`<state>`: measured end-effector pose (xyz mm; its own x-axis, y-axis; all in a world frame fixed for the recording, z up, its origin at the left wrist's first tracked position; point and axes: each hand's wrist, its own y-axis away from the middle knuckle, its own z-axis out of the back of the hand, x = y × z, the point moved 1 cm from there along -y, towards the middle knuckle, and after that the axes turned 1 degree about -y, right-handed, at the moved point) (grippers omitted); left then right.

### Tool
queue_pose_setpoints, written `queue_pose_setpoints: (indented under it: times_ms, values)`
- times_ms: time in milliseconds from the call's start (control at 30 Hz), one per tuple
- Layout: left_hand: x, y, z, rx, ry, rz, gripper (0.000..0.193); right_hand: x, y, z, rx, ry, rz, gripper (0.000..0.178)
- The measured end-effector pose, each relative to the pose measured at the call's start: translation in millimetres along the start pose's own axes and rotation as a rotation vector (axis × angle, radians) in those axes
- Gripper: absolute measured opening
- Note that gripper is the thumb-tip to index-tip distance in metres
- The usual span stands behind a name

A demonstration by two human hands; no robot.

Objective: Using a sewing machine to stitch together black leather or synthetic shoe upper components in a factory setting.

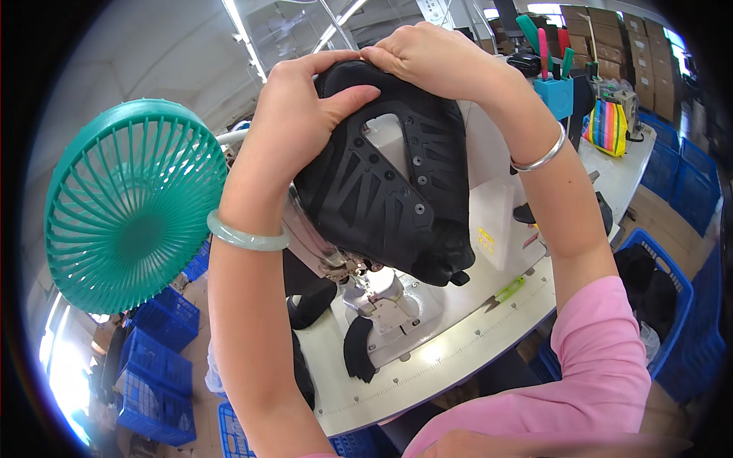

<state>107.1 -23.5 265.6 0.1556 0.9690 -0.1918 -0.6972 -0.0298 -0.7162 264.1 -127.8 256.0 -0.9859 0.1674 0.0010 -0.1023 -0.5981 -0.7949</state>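
Observation:
A black shoe upper (378, 195) with eyelets and a tongue opening is raised in front of me, above a sewing machine (385, 301). My left hand (305, 107) grips its top edge on the left, with the thumb lying across the front face. At the same edge, further right, my right hand (431, 57) pinches the material with curled fingers. Some of the fingers of both hands are hidden behind the upper. Below it, the machine's metal parts show near a bright lamp.
Close by on the left stands a green fan (137, 206). Green-handled thread snips (507, 291) lie on the white table (427, 374). A black strip (356, 351) hangs by the machine. Blue crates (156, 408) stand on the floor at both sides; a blue tool holder (555, 98) is at the back right.

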Motion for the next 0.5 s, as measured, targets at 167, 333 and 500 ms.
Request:
queue_pose_setpoints:
  times_ms: [167, 333, 500]
  values:
    - [2.6, 3.1, -0.1, -0.027, 0.087, 0.034, 0.039, 0.4, 2.6, -3.6, -0.104, -0.028, 0.065, 0.045]
    - [-1.3, 0.8, 2.4, 0.055, 0.307, 0.2, 0.037, 0.8, -4.5, -5.1, -0.132, -0.008, 0.098, 0.046]
    - [-0.7, 5.7, -1.2, 0.009, 0.304, 0.196, 0.039, 11.4, 7.6, 2.4, -0.081, -0.009, -0.006, 0.047]
